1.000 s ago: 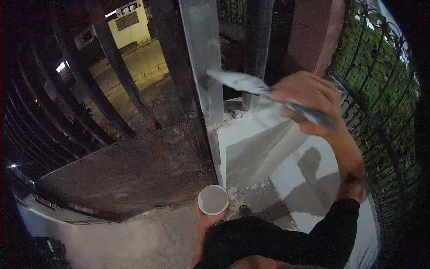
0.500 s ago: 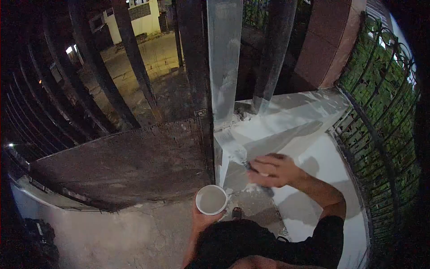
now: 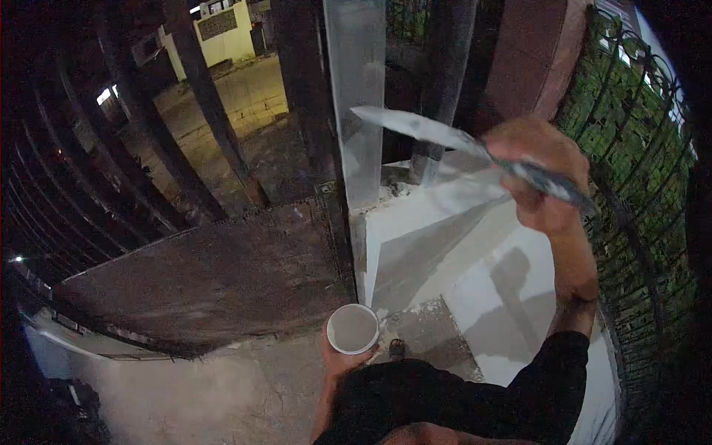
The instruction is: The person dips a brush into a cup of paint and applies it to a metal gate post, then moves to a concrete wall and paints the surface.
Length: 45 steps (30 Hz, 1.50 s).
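My right hand (image 3: 540, 141), blurred by motion, is raised in front of the fence and closed around a paintbrush (image 3: 426, 132). White covers the brush end, which points left across the grey metal post (image 3: 360, 67); its dark handle runs out to the right of my hand. Below, my left hand (image 3: 343, 361) wraps round a round white tub (image 3: 353, 329) held upright with its mouth toward me. Pale liquid that looks like paint lies inside the tub. Under my right arm is a ledge (image 3: 415, 204) with white paint on its top.
A dark metal gate (image 3: 222, 278) with upright bars stands at left, a lit road (image 3: 252, 93) beyond it. To the right, a curved wire fence (image 3: 630, 148) borders green leaves. A white-painted surface (image 3: 512, 297) with a shadow on it lies below my right arm.
My right hand has gone up and to the right with the paintbrush, away from the ledge. The brush has swung to point left. My left hand still holds the tub, almost unmoved.
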### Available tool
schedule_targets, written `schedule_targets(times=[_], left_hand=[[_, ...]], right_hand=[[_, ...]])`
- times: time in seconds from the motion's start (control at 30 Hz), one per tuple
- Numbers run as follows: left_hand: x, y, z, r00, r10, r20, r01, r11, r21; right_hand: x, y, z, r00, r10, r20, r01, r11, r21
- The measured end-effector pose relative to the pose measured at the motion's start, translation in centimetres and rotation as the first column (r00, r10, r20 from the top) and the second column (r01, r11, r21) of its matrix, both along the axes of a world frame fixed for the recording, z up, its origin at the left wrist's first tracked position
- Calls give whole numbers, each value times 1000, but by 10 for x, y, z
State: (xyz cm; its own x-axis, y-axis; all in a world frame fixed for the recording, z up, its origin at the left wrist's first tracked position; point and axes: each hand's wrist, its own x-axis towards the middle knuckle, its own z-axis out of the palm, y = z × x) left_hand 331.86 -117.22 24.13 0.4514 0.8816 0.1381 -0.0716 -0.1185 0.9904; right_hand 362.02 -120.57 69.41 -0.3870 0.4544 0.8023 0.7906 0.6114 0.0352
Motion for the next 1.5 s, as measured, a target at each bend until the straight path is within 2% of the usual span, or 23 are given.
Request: schedule_targets(times=[0.03, 0.1, 0.17, 0.23, 0.37, 0.5, 0.57, 0.6, 0.67, 0.7, 0.8, 0.87, 0.97, 1.0, 1.07, 1.13, 1.2, 1.23, 1.27, 1.33, 1.43, 1.47, 1.5], left_hand=[[1, -1, 7, 1000, 9, 5, -9, 1000, -19], [1, -3, 20, 1000, 21, 10, -20, 998, -59], [-1, -2, 17, 1000, 21, 8, -20, 997, -73], [-4, 3, 3, 996, -2, -88, 3, 1000, 12], [-5, 6, 3, 1000, -25, 8, 25, 1000, -9], [-6, 5, 3, 999, -19, 51, 22, 998, -66], [-6, 4, 2, 994, -1, 113, 12, 995, -95], [-6, 2, 1, 994, 22, 106, -14, 997, -75], [-5, 5, 2, 994, 45, 105, -40, 998, -49], [-6, 6, 4, 998, 40, 55, -38, 999, -29], [-4, 12, 8, 999, 52, -9, -52, 998, 21], [-2, 13, 22, 998, 62, -33, -61, 997, 47], [1, 12, 47, 993, 43, 112, -42, 999, -16], [1, 13, 37, 996, 35, 85, -35, 999, -2], [-1, 11, 28, 998, 26, 56, -27, 1000, 14], [-1, 10, 27, 994, 42, 103, -35, 997, -68], [-5, 18, 13, 998, -12, 54, 16, 998, -67], [-8, 18, 5, 998, -65, 2, 65, 995, -77], [-1, 5, 3, 959, 111, 261, -95, 993, -76], [-9, 12, -14, 973, 88, 213, -81, 996, -43], [-17, 31, -46, 997, 41, 60, -42, 999, 23], [-13, 34, -49, 999, 30, 11, -31, 999, 41], [-9, 32, -34, 999, 34, 26, -36, 998, 46]], right_hand=[[-2, -5, 0, 994, -79, 71, 78, 997, 17], [-3, 4, -15, 996, 72, 50, -69, 996, -63], [-14, 14, -46, 998, 57, 7, -52, 950, -307], [-13, 32, -68, 998, 30, 50, -11, 938, -346], [0, 49, -38, 999, -45, -12, 36, 906, -422], [0, 42, 58, 996, -86, 0, 86, 996, -20], [6, 49, 80, 978, 152, -140, -126, 976, 179], [10, 33, 85, 978, 153, -141, -126, 975, 184], [20, -12, 88, 884, -372, -283, 388, 922, 1], [14, -11, 80, 886, -370, -280, 387, 922, 7], [-5, 22, 37, 991, 11, 135, 21, 971, -238], [-17, 35, 2, 997, 58, 52, -29, 896, -444], [-26, 48, 3, 999, -28, 40, 44, 870, -492], [-19, 60, 14, 995, 95, -5, -88, 902, -422], [-11, 62, 61, 965, -125, 232, 146, 986, -80], [9, 66, 112, 927, -368, 73, 361, 928, 94], [-3, 57, 172, 982, -101, 163, 44, 947, 319], [-17, 51, 182, 981, -102, 164, 45, 945, 323], [-34, 44, 185, 968, -205, 146, 113, 874, 473], [-46, 33, 181, 946, -302, 115, 170, 766, 620], [-28, 14, 148, 966, -167, -198, 204, 962, 181], [-18, 11, 128, 953, -194, -233, 201, 980, 7], [-11, 18, 111, 988, -138, -70, 134, 989, -66]])
